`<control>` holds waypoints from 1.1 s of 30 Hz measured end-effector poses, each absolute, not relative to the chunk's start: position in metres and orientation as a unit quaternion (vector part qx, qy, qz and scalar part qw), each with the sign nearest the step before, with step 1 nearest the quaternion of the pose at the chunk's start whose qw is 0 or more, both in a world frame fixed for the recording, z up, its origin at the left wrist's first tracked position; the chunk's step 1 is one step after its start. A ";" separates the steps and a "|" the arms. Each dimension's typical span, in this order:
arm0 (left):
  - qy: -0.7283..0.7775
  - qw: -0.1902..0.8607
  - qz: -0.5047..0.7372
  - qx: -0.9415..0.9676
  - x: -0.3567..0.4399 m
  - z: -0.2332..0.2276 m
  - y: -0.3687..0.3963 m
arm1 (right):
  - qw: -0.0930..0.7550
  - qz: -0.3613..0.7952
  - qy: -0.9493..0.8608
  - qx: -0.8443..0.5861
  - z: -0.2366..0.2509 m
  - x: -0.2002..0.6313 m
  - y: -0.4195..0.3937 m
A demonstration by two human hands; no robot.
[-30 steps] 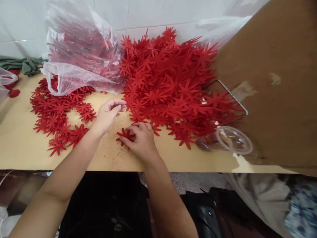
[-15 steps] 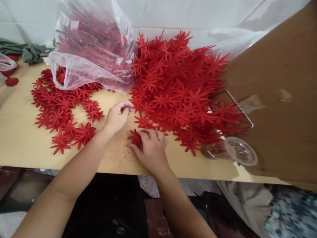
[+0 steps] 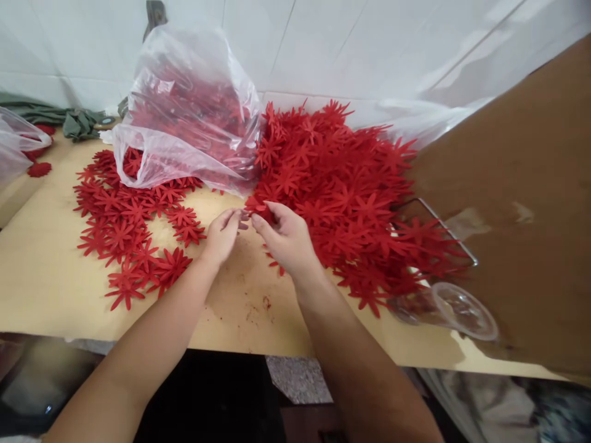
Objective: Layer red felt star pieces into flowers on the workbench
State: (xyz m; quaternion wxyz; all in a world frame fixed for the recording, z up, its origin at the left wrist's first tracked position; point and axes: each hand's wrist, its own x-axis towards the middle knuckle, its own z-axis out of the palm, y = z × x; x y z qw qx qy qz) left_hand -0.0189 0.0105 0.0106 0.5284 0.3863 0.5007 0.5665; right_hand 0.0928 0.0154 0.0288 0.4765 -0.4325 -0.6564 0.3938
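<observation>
Both hands came up off the bench surface since half a second ago; the right one was pressing a flower flat near the front edge, now it's lifted toward the pile. My right hand (image 3: 289, 239) pinches a red star-shaped felt flower cutout (image 3: 255, 206) between thumb and forefinger, held just above the bench at the near edge of the big heap. My left hand (image 3: 223, 232) sits just beside it, fingertips curled in toward the same cutout; can't tell if they actually touch it or only hover.

Outward from there: large loose heap of red felt flowers (image 3: 351, 191) to the right, running to the back edge against the wall. Clear plastic bag of more red flowers (image 3: 189, 117) behind the hands, mouth open toward the left. Flat spread of single red flowers (image 3: 129, 227) on the left half of the bench. Clear plastic cup (image 3: 455, 304) lying on its side near the front right, beside a brown cardboard sheet (image 3: 521, 203).

Risks, as I judge them: thin felt sticks together, so the pinch may carry two layers. Forearm close to the heap edge could drag flowers off the front. Cup could roll.
</observation>
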 end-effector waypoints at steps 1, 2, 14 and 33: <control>0.491 0.535 0.578 0.371 -0.019 0.011 0.011 | 0.486 0.421 -0.642 -0.418 0.028 0.086 0.021; 0.478 0.539 0.593 0.360 -0.019 0.010 0.011 | 0.493 0.439 -0.630 -0.409 0.026 0.080 0.025; 0.465 0.488 0.595 0.437 -0.005 -0.002 0.014 | 0.493 0.452 -0.590 -0.451 0.007 0.085 0.018; 0.481 0.444 0.600 0.459 -0.015 0.003 0.014 | 0.472 0.405 -0.642 -0.449 0.007 0.094 0.027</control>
